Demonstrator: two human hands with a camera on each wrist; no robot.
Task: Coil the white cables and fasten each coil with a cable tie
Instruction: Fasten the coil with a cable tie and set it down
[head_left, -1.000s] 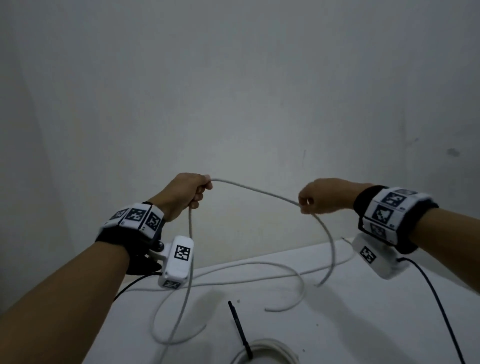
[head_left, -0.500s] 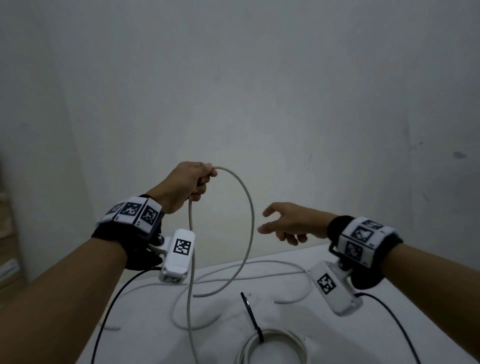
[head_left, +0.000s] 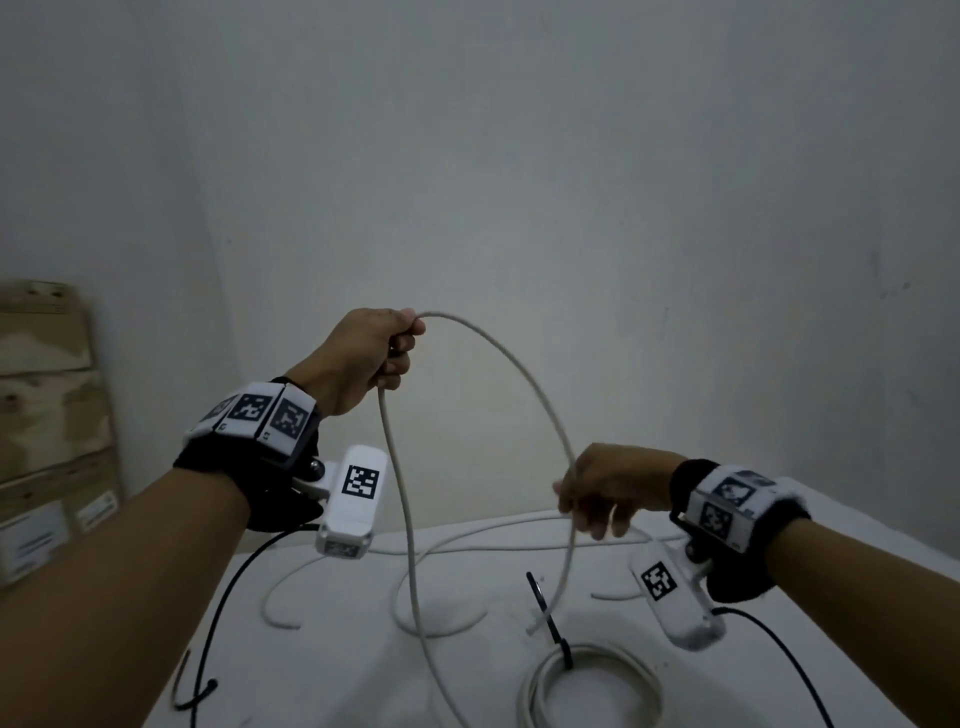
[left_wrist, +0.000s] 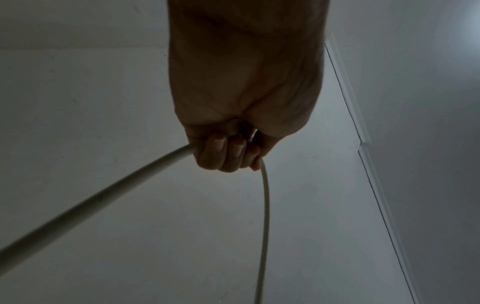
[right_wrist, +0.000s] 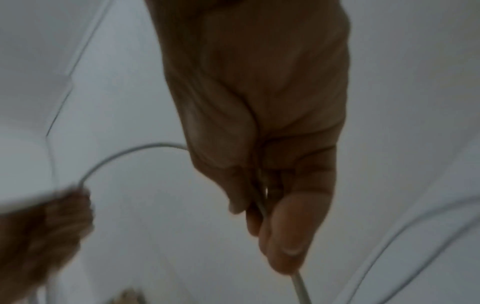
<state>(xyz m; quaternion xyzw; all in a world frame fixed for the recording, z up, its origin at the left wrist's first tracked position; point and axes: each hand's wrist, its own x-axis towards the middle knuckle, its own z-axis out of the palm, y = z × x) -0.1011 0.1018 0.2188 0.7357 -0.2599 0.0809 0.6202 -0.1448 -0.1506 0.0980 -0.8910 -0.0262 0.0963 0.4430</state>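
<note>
My left hand (head_left: 400, 343) is raised and grips a white cable (head_left: 519, 372) in its curled fingers (left_wrist: 228, 156). One strand hangs straight down from the fist to the table; the other arcs right and down to my right hand (head_left: 587, 514). The right hand pinches that strand between thumb and fingers (right_wrist: 285, 236), lower and to the right, just above the table. The cable's free end hangs below it. At the near edge lies a finished white coil (head_left: 639, 675) with a black cable tie (head_left: 545, 618) sticking up from it.
More loose white cable (head_left: 467, 540) snakes over the white table (head_left: 337, 675) under my hands. Black camera leads (head_left: 218, 618) trail from both wrists. Cardboard boxes (head_left: 47, 415) are stacked by the wall at far left. A bare wall stands close behind.
A second ago both hands held the cable stretched between them. The right hand then let go and opened, dropped lower, and now pinches the cable further along, leaving a loop hanging from the left hand.
</note>
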